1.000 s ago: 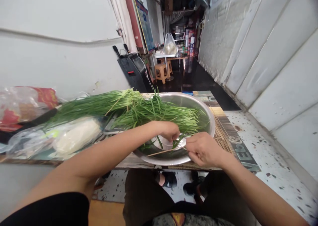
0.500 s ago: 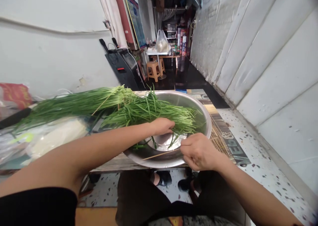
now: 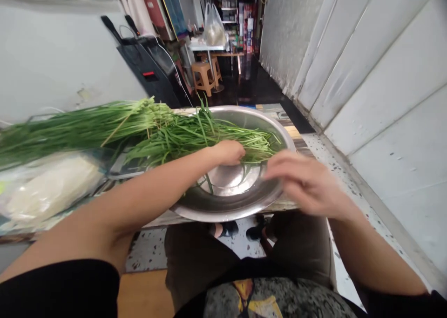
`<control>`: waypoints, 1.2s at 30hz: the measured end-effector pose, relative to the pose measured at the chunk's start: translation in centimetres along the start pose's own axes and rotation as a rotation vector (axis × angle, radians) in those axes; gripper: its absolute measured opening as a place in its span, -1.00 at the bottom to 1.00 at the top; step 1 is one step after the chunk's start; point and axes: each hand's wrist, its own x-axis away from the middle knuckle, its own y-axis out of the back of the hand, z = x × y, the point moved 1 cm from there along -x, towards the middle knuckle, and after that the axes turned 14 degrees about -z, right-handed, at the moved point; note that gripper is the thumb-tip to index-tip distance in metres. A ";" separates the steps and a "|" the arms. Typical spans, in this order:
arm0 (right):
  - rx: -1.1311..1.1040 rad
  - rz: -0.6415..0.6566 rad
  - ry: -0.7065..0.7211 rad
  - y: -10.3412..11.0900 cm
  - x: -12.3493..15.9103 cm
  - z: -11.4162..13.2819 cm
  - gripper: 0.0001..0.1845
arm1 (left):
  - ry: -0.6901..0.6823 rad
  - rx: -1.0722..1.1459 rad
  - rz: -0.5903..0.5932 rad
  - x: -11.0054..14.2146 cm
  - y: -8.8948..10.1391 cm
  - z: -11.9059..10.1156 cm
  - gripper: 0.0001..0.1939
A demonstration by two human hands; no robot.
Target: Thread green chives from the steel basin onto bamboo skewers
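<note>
My left hand is closed on the near side of a heap of garlic chives in a wide metal bowl. Its fingertips are partly hidden among the stalks. Over the bowl's right rim, my right hand is blurred by motion. The thumb there looks apart from the stretched fingers, and nothing shows between them. A few loose green leaves lie on the bowl's shiny bottom.
Left of the bowl lies a larger bundle of chives with a thin stick across it. In front of that is a clear plastic bag with something pale inside. A black case and brown stools stand beyond the table.
My right hand has moved right and opened, and the thin wooden stick it held is out of sight. My left hand stays at the chives. The view has tilted down.
</note>
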 end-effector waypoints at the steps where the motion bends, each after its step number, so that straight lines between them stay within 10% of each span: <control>1: -0.084 -0.094 -0.165 0.7 -0.3 -0.1 -0.69 | -0.015 0.023 0.000 -0.1 0.5 -0.1 -0.89; 6: -0.479 -0.332 -0.722 0.3 -1.4 -2.2 -0.50 | -0.042 0.262 -0.120 -0.7 2.0 0.1 -0.84; 16: -0.565 -0.512 -0.893 -3.6 -5.6 -6.0 -0.82 | 0.292 0.840 -0.241 -0.3 2.8 0.8 -0.60; 22: -0.786 -0.437 -1.009 -2.9 -6.0 -7.2 -0.80 | 0.007 0.450 -0.146 -0.5 1.9 -2.0 -0.72; 29: -0.828 -0.475 -1.094 -2.3 -5.9 -7.8 -0.67 | 0.250 0.102 -0.542 -1.0 2.4 1.1 -0.74; 36: -0.779 -0.502 -1.077 -2.6 -5.7 -7.5 -0.78 | 0.289 0.116 -0.541 -0.9 1.3 3.3 -0.75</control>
